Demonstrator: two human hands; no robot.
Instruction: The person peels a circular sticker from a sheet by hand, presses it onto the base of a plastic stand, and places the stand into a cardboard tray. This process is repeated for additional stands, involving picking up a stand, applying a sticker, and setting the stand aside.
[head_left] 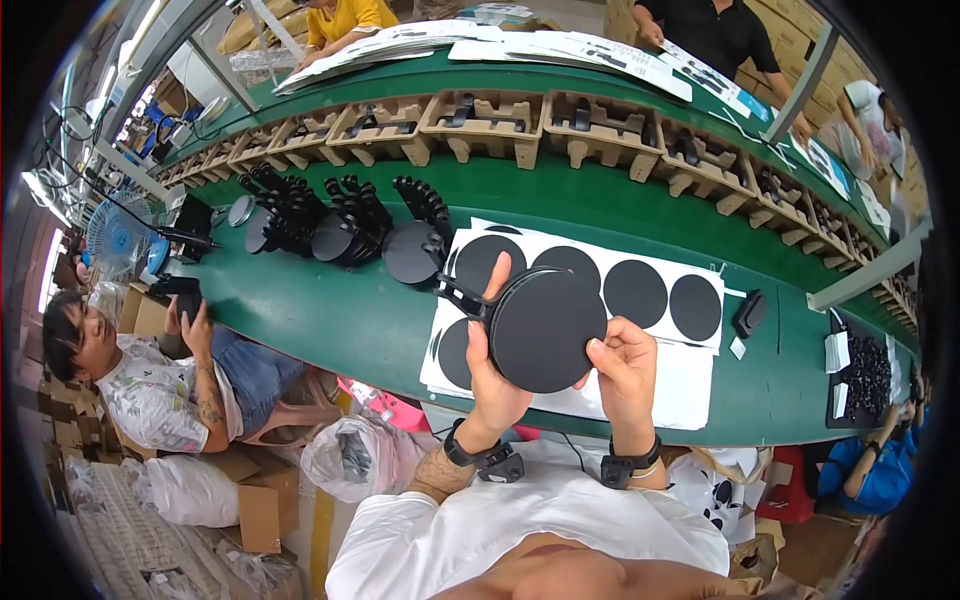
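"How are the fingers set?"

"Closed on a black disc (pixel 550 332) — left hand (pixel 496 388) curled round its left side, right hand (pixel 628 374) pinching the opposite edge between thumb and fingers."

"And the disc?"

"Held up over white sheets (pixel 685 385) bearing black circles (pixel 635 293), on the green worktop (pixel 350 330). Black stands (pixel 411 253) line up farther left — brown moulded trays (pixel 485 127) run behind."

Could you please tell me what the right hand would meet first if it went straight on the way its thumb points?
Most likely the black disc in the left hand: the right hand seems to touch its edge, though one view leaves the exact depth unclear.
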